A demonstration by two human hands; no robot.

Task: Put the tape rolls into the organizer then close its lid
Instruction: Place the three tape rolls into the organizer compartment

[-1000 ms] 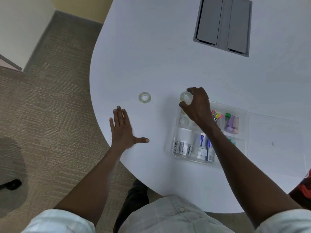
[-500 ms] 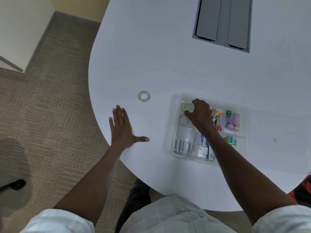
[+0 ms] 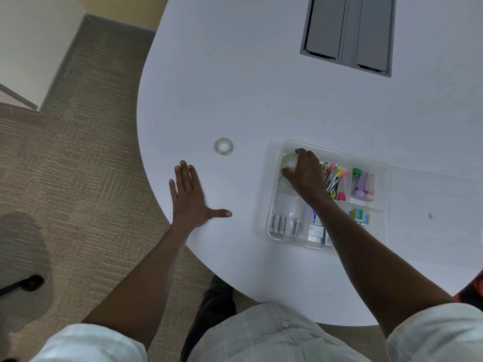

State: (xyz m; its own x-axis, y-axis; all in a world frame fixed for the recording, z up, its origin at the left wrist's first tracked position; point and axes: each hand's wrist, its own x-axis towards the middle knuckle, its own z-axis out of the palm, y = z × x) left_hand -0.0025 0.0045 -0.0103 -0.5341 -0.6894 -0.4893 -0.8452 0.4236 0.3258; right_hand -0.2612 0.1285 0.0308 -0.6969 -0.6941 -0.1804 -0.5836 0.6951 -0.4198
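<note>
Head view: the right hand (image 3: 307, 169) reaches into the far-left compartment of the clear organizer (image 3: 386, 205), which sits near the worktop's (image 3: 261, 87) near edge. Its grip is curled around a clear tape roll (image 3: 288, 161), fingertips on the rim. A second tape roll (image 3: 224, 146) lies flat on the worktop, well left of the organizer and just beyond the left hand (image 3: 189, 195), which rests flat with fingers spread, grasping nothing. The rolls look light, stiff and slick, best pinched across the outer rim or through the core.

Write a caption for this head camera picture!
Right hand sets clear tape roll into clear plastic organizer; another roll waits.
</note>
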